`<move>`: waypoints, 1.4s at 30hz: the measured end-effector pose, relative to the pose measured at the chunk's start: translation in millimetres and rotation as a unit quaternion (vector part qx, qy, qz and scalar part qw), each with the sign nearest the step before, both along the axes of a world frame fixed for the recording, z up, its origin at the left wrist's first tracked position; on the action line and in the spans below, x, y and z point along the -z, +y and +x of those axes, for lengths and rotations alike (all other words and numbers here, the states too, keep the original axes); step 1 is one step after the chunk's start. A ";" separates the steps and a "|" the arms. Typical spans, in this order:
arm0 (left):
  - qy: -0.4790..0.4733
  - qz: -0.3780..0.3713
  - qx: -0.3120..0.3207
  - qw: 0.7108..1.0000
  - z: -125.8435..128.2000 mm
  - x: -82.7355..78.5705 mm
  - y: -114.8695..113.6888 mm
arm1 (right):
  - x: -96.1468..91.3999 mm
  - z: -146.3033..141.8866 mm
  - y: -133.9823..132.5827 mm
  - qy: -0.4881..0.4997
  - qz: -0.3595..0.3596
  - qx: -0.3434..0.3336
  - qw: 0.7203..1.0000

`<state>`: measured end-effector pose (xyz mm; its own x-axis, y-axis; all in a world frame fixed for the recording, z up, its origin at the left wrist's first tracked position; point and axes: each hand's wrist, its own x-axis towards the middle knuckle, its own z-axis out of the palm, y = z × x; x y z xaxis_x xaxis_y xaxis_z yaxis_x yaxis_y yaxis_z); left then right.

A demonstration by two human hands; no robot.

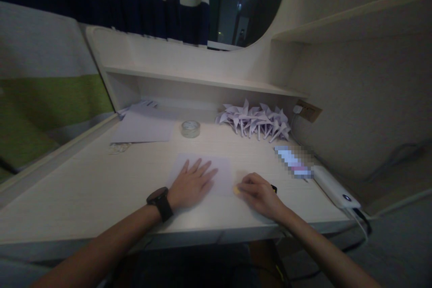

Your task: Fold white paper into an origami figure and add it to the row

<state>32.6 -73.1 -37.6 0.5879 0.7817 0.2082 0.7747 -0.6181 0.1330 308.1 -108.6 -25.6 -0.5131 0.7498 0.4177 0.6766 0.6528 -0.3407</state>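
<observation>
Head view: the left hand (191, 185) lies flat with fingers spread on a paper sheet (223, 172) on the worktop (84, 189). Just beside it, the right hand (259, 195) curls around a small yellow object (236, 190) at the sheet's edge. Beyond the hands sit a tape roll (191, 128) and folded paper shapes (256, 121).

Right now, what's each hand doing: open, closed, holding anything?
Left hand: open, flat on the sheet of paper, fingers spread.
Right hand: curled against a small yellow object; whether it grips it cannot be told.
</observation>
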 end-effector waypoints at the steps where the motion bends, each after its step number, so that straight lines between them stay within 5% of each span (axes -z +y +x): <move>1: -0.001 0.000 0.001 1.000 -0.1 0.0 0.0 | -0.2 0.0 0.1 0.000 0.000 -0.003 1.000; 34: 0.004 -0.012 0.012 1.000 -3.4 -1.9 0.0 | -14.1 5.7 1.0 0.014 -0.061 -0.060 0.996; 42: -0.026 0.043 -0.020 0.999 1.2 -24.9 42.8 | -16.9 4.8 -2.0 0.003 -0.069 -0.043 0.997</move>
